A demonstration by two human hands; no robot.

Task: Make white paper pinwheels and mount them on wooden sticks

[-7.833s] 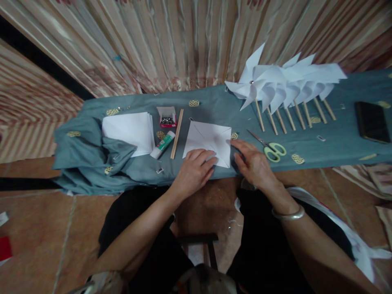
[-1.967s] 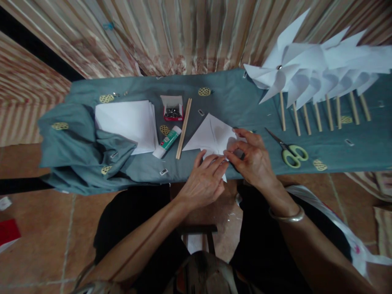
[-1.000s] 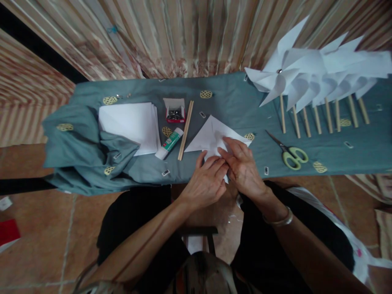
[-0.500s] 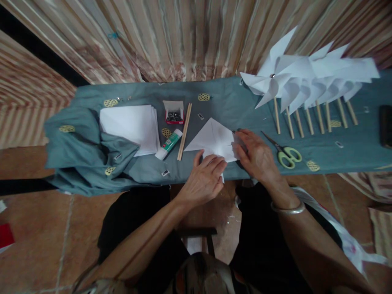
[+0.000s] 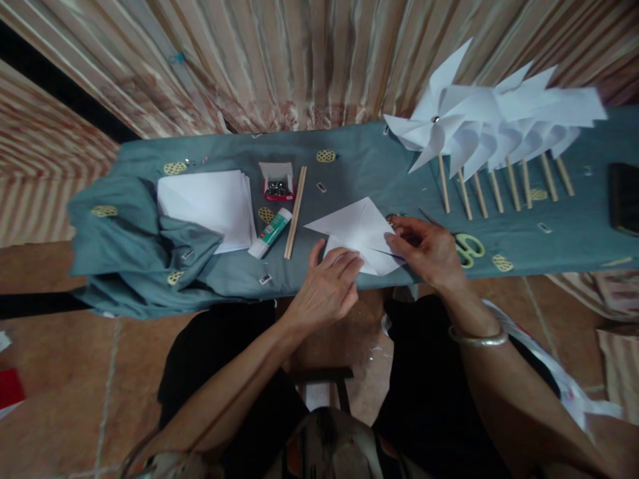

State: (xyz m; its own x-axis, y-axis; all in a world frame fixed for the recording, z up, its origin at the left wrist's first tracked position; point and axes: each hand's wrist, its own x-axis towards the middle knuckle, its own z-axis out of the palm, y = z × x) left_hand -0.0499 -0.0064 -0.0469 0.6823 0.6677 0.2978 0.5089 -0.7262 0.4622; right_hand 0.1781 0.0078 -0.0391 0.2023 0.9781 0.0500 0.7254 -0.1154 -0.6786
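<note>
A cut and creased sheet of white paper (image 5: pixel 360 223) lies on the cloth near the front edge, its slits splitting it into pointed flaps. My left hand (image 5: pixel 325 285) rests its fingers flat on the near side of the sheet, thumb held apart. At the right side, my right hand (image 5: pixel 430 251) pinches a flap of the paper between thumb and fingers, beside a dark slit. Scissors (image 5: pixel 468 249) with green handles lie just beyond that hand, their blades partly hidden by it.
Left of the paper are two wooden sticks (image 5: pixel 295 213), a glue stick (image 5: pixel 270 233), an open box of metal pins (image 5: pixel 277 187) and a stack of white paper (image 5: pixel 210 203). Several white pinwheels (image 5: pixel 464 123) on sticks lie at the back right. A dark object (image 5: pixel 624 199) sits far right.
The paper has turned a little and shifted right. My right hand has gone from lying on its right side to pinching a flap, and now covers more of the scissors.
</note>
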